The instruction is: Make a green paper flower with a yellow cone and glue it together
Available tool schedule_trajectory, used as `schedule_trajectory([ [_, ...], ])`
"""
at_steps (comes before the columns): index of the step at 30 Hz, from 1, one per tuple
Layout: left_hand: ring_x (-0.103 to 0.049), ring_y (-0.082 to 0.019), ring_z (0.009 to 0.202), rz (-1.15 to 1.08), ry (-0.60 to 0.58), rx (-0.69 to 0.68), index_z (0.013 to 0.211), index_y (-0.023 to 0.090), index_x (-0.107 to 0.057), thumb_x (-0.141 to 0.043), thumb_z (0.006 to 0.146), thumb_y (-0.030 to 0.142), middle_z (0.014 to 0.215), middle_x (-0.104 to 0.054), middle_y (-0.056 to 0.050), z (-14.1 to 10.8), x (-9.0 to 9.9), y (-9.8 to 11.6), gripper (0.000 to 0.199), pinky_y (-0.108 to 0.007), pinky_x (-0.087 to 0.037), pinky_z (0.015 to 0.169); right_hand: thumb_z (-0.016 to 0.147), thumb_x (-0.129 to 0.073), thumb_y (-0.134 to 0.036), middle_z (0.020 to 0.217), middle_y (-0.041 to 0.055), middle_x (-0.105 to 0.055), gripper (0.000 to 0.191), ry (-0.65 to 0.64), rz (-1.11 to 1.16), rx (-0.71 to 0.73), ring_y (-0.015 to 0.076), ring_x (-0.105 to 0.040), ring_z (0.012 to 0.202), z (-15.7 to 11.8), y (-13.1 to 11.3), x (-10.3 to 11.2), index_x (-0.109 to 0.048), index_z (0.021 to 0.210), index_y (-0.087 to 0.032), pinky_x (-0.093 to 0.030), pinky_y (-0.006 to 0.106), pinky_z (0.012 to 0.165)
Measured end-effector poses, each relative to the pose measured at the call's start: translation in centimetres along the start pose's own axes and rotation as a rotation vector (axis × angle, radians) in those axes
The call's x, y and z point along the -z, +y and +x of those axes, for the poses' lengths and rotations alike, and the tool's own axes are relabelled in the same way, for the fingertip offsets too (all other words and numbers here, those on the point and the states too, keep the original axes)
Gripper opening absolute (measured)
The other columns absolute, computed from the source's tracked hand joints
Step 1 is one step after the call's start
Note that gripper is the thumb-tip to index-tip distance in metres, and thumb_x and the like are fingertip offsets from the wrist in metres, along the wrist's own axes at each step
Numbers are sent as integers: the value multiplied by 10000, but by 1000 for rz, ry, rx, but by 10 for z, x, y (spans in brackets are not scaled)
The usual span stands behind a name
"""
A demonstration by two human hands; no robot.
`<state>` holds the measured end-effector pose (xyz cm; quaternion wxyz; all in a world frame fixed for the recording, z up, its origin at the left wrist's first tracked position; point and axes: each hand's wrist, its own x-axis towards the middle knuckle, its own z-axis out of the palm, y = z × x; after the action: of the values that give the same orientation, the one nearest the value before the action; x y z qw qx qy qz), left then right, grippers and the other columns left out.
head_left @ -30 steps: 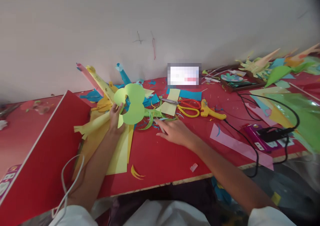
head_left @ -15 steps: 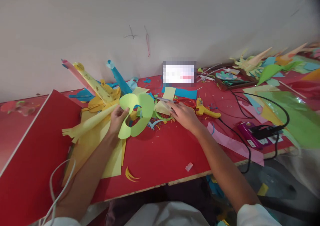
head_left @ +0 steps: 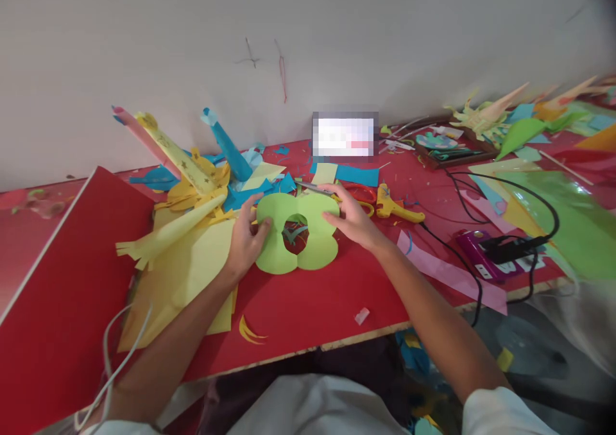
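A light green paper flower shape [head_left: 317, 253] with four rounded lobes and a hole in its middle is held between my hands above the red table. My left hand [head_left: 249, 237] pinches its left edge with thumb and fingers. On the opposite edge my right hand [head_left: 353, 217] grips it, thumb in front and fingers behind. Red-handled scissors [head_left: 359, 193] lie just behind my right hand, blades pointing left. Through the hole, paper scraps show on the table. A yellow glue gun [head_left: 399, 208] rests to the right of my right hand.
Paper cones, one of them blue [head_left: 228, 145], stand at the back left beside yellow sheets [head_left: 192, 268]. A lit screen [head_left: 345, 135] leans against the wall. Black cables run near a purple box [head_left: 486, 255] at the right. A red panel [head_left: 62, 281] rises at the left.
The green paper flower has opened out flat and moved right, facing me. My right hand has left the scissors and taken the flower's right edge.
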<state>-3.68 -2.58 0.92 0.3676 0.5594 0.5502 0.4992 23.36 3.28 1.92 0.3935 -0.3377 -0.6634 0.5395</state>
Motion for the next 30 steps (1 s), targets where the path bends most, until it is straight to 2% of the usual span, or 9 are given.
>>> schedule_trajectory([
  [2,-631,-138,674,202,-33,-90,1509,227,-582,-646,982,346,1065,-769,-55,-4,3,0,544,-252,-526,616,954,-710,-417,955,35,-729,536,-23,-71,-15,230,-699,784,0,2,9,-571,1451,-272,-582,355,687],
  [5,-630,-161,724,443,-158,-238,1310,198,-765,-542,994,229,918,-738,-51,-7,5,-3,388,-280,-521,695,961,-687,-372,698,-41,-593,413,-24,-272,12,187,-573,612,-1,5,16,-650,1353,-250,-488,319,620],
  [8,-661,-182,770,559,-268,-335,1175,204,-826,-497,1027,213,850,-715,-62,-9,4,-9,361,-296,-529,738,971,-698,-404,639,-66,-500,383,3,-457,76,171,-488,571,-3,5,16,-685,1328,-264,-427,310,614],
  [12,-738,-221,895,720,-336,-419,1260,215,-794,-471,1082,264,1046,-787,-103,-14,0,-16,371,-317,-560,769,1043,-607,-458,742,-13,-633,339,145,-580,130,209,-607,679,-9,2,29,-702,1296,-253,-475,334,708],
  [17,-760,-312,1036,988,-263,-440,1529,239,-627,-612,1045,368,1331,-730,-163,-22,-7,-15,501,-380,-607,759,1036,-521,-242,1091,142,-745,296,460,-1069,-13,315,-678,1021,-34,6,81,-738,1236,-224,-509,417,891],
  [20,-693,-369,1257,970,-161,-509,1580,226,-561,-672,1016,390,1597,-560,-205,-22,-8,-11,598,-493,-612,989,979,-516,-140,1193,188,-717,369,551,-1275,-202,362,-643,1157,-54,20,106,-732,1272,-195,-491,477,985],
  [23,-558,-392,1470,900,-138,-631,1604,262,-527,-621,1050,390,1700,-471,-178,-21,-6,-9,577,-568,-511,1171,942,-438,-62,1230,197,-697,496,540,-1254,-283,357,-648,1161,-64,39,113,-706,1344,-175,-496,483,995],
  [27,-504,-340,1550,830,-378,-821,1680,289,-423,-568,1085,446,1677,-531,-137,-20,-5,-5,632,-580,-380,1295,892,-419,-36,1324,206,-638,575,558,-1136,-239,348,-612,1270,-63,56,110,-677,1390,-162,-496,485,1054],
  [30,-413,-323,1626,827,-627,-867,1712,283,-372,-541,1091,506,1706,-499,-117,-20,-7,-4,681,-610,-163,1387,846,-491,-82,1478,228,-543,629,595,-1081,-197,365,-541,1379,-60,62,112,-623,1458,-144,-485,529,1110],
])
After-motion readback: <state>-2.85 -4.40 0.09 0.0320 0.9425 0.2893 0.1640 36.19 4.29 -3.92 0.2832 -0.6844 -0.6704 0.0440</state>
